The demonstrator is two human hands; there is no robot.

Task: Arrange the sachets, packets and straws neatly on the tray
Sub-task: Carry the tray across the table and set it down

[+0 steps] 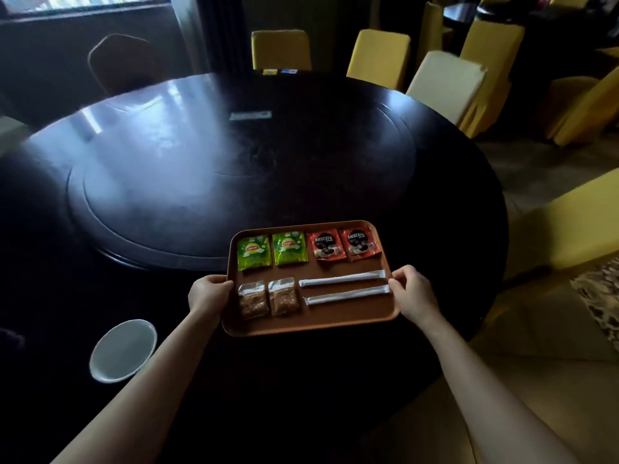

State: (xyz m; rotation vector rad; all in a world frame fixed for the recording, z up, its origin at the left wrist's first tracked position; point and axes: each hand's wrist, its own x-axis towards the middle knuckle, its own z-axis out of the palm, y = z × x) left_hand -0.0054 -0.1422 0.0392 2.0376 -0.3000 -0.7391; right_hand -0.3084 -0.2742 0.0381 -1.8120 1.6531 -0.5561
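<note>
Head view: a brown tray (335, 324) sits at the near edge of a dark round table (201, 145), held at both short ends.
Left hand (207, 293): curled over the tray's left rim, thumb on top, gripping it.
Right hand (413, 291): closed on the right rim, fingers (397, 283) lying just beside the straw ends.
Green tea sachets: two, (253, 252) and (289, 248), side by side in the far left of the tray.
Red coffee sachets: two, (328, 246) and (360, 244), far right, edges touching.
Clear packets of brown granules: two, (253, 300) and (283, 297), near left.
Paper-wrapped straws: two, (343, 278) and (346, 294), parallel, near right.
White bowl (123, 350): one, on the table left of the tray, well apart.
Yellow chairs (280, 50): several round the far side.
</note>
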